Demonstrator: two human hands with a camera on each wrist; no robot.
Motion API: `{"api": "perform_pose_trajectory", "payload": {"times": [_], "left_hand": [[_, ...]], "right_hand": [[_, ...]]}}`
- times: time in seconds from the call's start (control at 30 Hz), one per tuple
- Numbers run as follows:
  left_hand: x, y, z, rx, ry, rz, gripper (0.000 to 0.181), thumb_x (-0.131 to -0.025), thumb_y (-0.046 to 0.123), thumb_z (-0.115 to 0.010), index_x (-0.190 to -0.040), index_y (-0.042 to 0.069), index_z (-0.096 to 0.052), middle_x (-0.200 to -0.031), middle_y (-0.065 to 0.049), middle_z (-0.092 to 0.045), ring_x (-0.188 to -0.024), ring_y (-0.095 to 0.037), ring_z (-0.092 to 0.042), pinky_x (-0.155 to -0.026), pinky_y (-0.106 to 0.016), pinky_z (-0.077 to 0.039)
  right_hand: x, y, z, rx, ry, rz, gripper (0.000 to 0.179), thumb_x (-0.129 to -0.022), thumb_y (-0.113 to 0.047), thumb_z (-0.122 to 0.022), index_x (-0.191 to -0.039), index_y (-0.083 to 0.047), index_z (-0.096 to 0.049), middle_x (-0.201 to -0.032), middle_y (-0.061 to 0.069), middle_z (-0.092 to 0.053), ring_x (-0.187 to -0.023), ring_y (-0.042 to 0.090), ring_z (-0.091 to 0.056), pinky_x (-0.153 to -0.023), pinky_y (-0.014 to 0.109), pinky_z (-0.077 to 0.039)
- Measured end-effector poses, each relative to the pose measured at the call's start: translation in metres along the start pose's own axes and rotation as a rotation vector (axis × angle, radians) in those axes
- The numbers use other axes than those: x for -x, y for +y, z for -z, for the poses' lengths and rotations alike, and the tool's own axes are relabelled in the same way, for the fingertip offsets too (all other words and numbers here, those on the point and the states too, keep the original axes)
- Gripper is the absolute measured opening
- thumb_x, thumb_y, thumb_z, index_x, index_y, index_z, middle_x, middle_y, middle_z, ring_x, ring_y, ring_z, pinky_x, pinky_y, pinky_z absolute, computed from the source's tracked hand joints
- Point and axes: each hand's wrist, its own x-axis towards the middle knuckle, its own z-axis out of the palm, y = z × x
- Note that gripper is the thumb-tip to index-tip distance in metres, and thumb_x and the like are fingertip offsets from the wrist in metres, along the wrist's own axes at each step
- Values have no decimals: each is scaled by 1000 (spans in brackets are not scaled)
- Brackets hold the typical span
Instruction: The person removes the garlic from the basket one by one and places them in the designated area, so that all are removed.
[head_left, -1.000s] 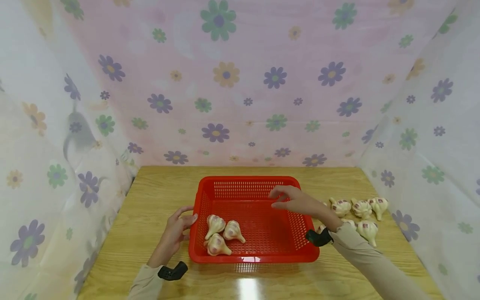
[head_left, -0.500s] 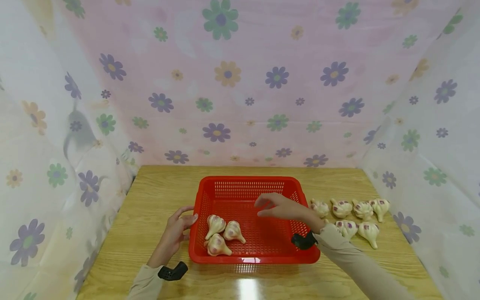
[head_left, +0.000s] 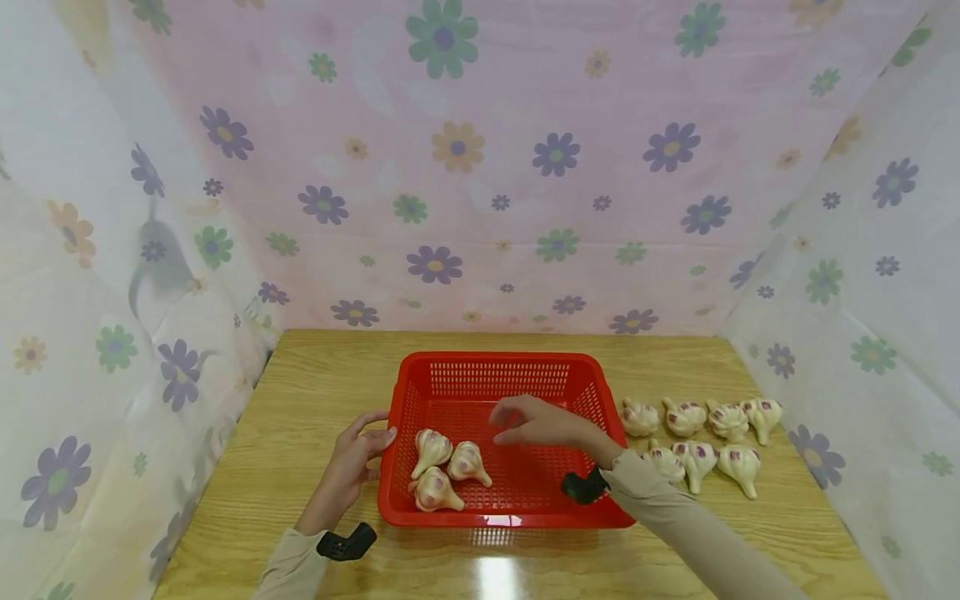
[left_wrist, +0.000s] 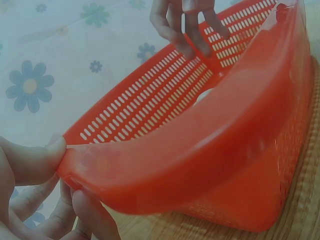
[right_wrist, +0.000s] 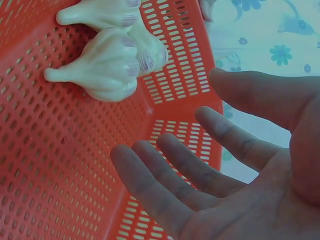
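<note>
The person's left hand (head_left: 351, 467) grips the rim of a red, rectangular plastic basket with slotted walls (head_left: 506, 520), steadying it, I'd judge. The right hand (head_left: 540, 422) hovers over the basket's floor with its fingers loosely apart, and the right wrist's view shows nothing in them or against the palm.

Just to the left of that right hand, and a little nearer the person, three glossy, cream-coloured garlic bulbs with purplish patches (head_left: 467, 462) lie huddled on the basket's floor. They are also close to the left hand, with only the basket's wall between.

Out to the right hand's right, past its wrist, seven more cream-and-purple garlic bulbs (head_left: 695, 456) lie in two rough rows on the pale wooden table (head_left: 330, 375), one partly behind the beige sleeve (head_left: 675, 518). So I count three inside and seven outside: less than half of the garlic is in the basket, and most of it lies untouched.
</note>
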Motion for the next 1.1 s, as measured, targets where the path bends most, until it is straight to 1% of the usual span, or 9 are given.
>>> {"api": "perform_pose_trajectory", "payload": {"times": [0.27,0.37,0.57,0.77,0.9,1.0,1.1], "left_hand": [[0,-1,0,2,0,-6,42,-86,14,-67,-125,11,-55,-97,-12,-65,-78,-23,-62,-56,-37,-53],[0,-1,0,0,0,-7,41,-86,14,-67,-125,11,-55,-97,-12,-65,-79,-23,-62,-57,-37,-54],[1,-1,0,6,3,-8,41,-86,13,-67,-124,10,-55,-96,-12,-65,-78,-23,-62,-57,-37,-53],[0,-2,0,11,-6,-12,42,-86,13,-67,-126,10,-55,-98,-12,-64,-82,-25,-62,-59,-38,-54],[-1,-2,0,8,0,-15,41,-86,13,-67,-125,10,-55,-96,-11,-64,-81,-25,-62,-58,-39,-54],[-1,-2,0,8,2,-15,41,-86,13,-68,-125,10,-55,-96,-11,-64,-80,-24,-62,-58,-39,-54],[0,-1,0,8,2,-15,41,-86,14,-68,-125,11,-55,-96,-11,-64,-80,-24,-62,-58,-39,-54]], "right_hand": [[-14,0,-12,-15,-18,-33,23,-90,-18,-66,-110,-8,-62,-113,12,-60,-93,22,-58,-76,48,-51],[-20,1,-16,2,-27,-40,25,-89,-17,-67,-111,-6,-61,-112,13,-59,-94,21,-56,-76,46,-51],[-31,1,-25,26,-47,-71,28,-85,-16,-70,-109,-6,-61,-107,8,-58,-92,20,-54,-76,43,-51],[-39,0,-32,-1,-50,-103,35,-78,-12,-77,-108,-3,-61,-103,10,-59,-86,21,-54,-72,43,-50],[-45,-1,-36,-5,-55,-115,36,-74,-9,-79,-105,-2,-61,-100,9,-60,-86,21,-54,-74,44,-50],[-49,1,-39,25,-67,-119,35,-74,-10,-79,-103,-3,-61,-98,6,-59,-85,20,-54,-74,41,-49],[-53,2,-43,49,-85,-122,35,-74,-9,-79,-103,-4,-60,-98,5,-57,-83,20,-51,-71,37,-47]]}}
